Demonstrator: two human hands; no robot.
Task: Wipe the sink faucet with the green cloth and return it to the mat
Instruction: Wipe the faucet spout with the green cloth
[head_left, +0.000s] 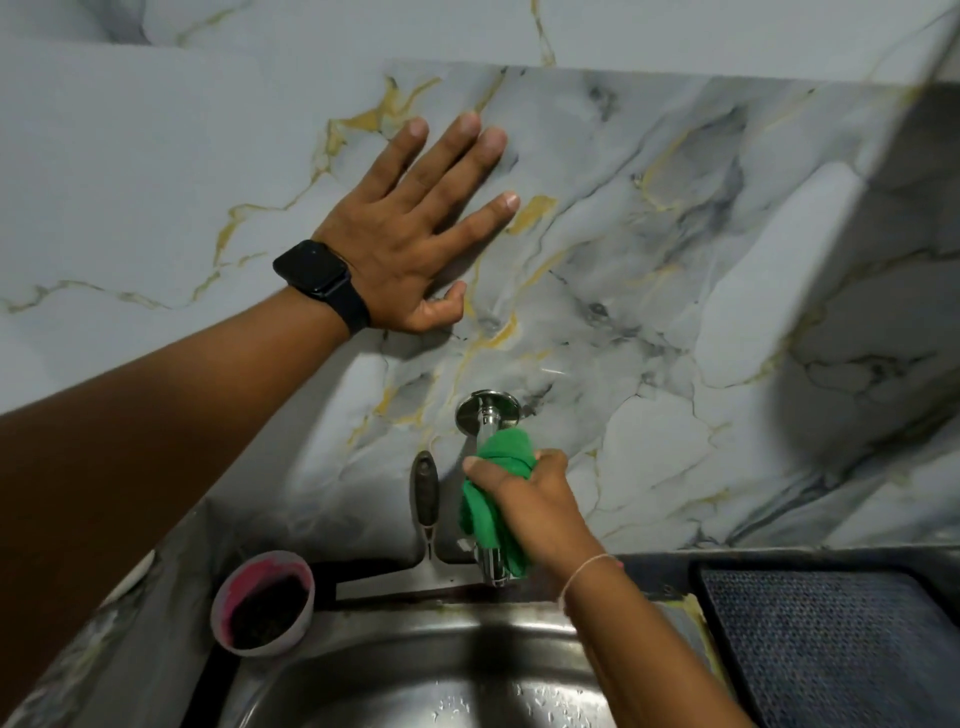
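Green cloth (500, 493) is bunched in our right hand (535, 512), fingers closed around it and 1 chrome faucet (488, 415), whose long axis runs out from the marble wall (675, 260). Left hand (415, 228) lies open, flat on that wall. 1 dark mat (831, 639) lies right of the sink (415, 665), nearer our right hand.
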